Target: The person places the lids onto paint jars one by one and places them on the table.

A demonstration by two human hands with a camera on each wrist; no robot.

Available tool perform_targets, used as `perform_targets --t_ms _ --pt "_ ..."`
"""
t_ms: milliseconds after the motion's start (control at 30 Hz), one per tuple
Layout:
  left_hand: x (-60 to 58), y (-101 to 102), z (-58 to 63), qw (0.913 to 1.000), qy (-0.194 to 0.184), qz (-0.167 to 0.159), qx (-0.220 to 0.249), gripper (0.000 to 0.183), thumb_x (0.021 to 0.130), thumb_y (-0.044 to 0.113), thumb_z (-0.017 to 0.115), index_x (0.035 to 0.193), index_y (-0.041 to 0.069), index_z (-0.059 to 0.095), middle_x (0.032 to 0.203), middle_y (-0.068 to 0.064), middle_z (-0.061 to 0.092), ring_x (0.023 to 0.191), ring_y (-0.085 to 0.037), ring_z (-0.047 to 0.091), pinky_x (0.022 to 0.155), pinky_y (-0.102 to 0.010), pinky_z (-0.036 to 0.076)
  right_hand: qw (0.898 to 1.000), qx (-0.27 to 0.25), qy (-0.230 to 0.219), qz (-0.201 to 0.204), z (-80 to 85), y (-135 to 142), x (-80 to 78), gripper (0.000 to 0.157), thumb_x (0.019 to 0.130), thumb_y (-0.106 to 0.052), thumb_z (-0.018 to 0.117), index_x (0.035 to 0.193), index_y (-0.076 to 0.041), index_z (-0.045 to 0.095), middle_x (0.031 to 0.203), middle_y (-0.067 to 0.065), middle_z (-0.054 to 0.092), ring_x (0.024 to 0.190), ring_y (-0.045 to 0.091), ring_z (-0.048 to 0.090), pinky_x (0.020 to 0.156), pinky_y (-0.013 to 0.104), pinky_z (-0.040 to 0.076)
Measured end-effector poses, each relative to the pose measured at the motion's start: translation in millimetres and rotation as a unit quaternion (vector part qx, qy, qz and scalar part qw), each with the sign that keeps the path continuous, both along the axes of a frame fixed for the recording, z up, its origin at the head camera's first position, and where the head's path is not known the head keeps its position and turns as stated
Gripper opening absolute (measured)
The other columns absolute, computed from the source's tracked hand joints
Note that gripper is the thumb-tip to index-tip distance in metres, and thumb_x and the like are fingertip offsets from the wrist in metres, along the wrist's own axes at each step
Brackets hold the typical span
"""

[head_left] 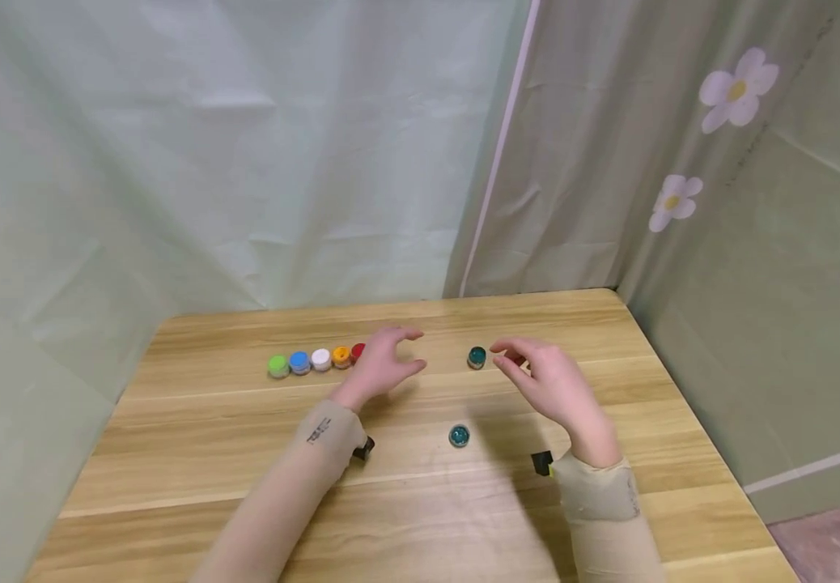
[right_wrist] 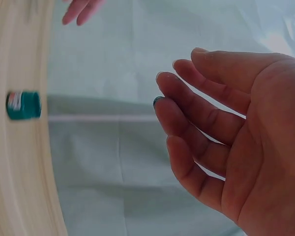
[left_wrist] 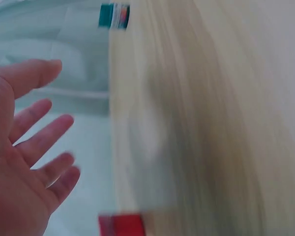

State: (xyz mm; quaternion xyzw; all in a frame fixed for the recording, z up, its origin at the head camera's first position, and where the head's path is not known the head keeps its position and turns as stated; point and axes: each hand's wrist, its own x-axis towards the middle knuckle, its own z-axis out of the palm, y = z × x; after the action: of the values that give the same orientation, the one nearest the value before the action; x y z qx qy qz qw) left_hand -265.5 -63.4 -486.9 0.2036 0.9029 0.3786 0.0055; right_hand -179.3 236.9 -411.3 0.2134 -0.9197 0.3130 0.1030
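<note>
A small teal paint jar (head_left: 476, 357) stands on the table between my two hands, without a lid on top. My right hand (head_left: 547, 380) hovers just right of it, fingers loosely bent and holding nothing. Teal paint marks one fingertip (right_wrist: 158, 101) in the right wrist view. To the jar's left, my left hand (head_left: 382, 364) is held above the table, thumb and fingers spread and nothing in them. Nearer the front lies a round teal-coated piece (head_left: 460, 436), like an upturned jar lid. My left hand partly covers the red-topped jar (head_left: 358, 351) in the head view.
A row of small paint jars runs left from the red one: orange (head_left: 341, 357), white (head_left: 321, 359), blue (head_left: 299, 363) and green (head_left: 277, 367). Pale curtains (head_left: 347, 162) hang behind the wooden table (head_left: 405, 518). Black wrist-camera parts (head_left: 542, 463) show by the sleeves.
</note>
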Motion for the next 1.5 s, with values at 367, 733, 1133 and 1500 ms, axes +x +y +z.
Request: perform_targets --t_ms 367,733,1133,1500 --pt "-18.4 66 -17.5 0.9930 -0.106 -0.035 0.037 0.056 0.092 0.019 0.087 0.142 0.005 0.066 0.122 -0.012 0.070 0.111 -0.027 0.065 0.099 -0.042 0.054 0.999 0.021 -0.017 -0.032 -11.2 31 8.1 0.019 0.107 -0.023 0.069 0.122 -0.014 0.077 0.101 -0.003 0.076 0.084 0.014 0.067 0.076 0.040 0.056" --pt "-9.4 87 -18.7 0.9931 -0.117 -0.009 0.007 0.052 0.090 0.020 0.088 0.137 0.006 0.070 0.112 -0.010 0.069 0.103 -0.023 0.061 0.094 -0.041 0.053 0.999 0.026 -0.035 -0.021 -17.5 36 12.7 0.019 0.108 -0.025 0.068 0.122 -0.015 0.077 0.102 -0.005 0.076 0.084 0.011 0.067 0.077 0.039 0.057" --pt "-7.1 89 -23.6 0.9932 -0.114 0.017 0.017 0.040 0.091 0.022 0.087 0.126 0.008 0.073 0.117 -0.006 0.071 0.109 -0.022 0.065 0.100 -0.041 0.053 0.999 0.027 -0.044 -0.008 -22.4 29 12.5 0.020 0.108 -0.026 0.068 0.121 -0.014 0.077 0.102 -0.006 0.076 0.085 0.011 0.067 0.076 0.038 0.057" --pt "22.9 42 9.8 0.9862 -0.068 0.013 0.151 0.040 0.095 0.020 0.083 0.132 0.014 0.070 0.106 0.001 0.071 0.097 -0.020 0.063 0.082 -0.035 0.052 0.986 0.062 -0.139 0.064 -31.3 9 11.2 0.031 0.105 -0.020 0.071 0.134 -0.009 0.070 0.110 0.002 0.075 0.100 0.018 0.070 0.087 0.044 0.057"
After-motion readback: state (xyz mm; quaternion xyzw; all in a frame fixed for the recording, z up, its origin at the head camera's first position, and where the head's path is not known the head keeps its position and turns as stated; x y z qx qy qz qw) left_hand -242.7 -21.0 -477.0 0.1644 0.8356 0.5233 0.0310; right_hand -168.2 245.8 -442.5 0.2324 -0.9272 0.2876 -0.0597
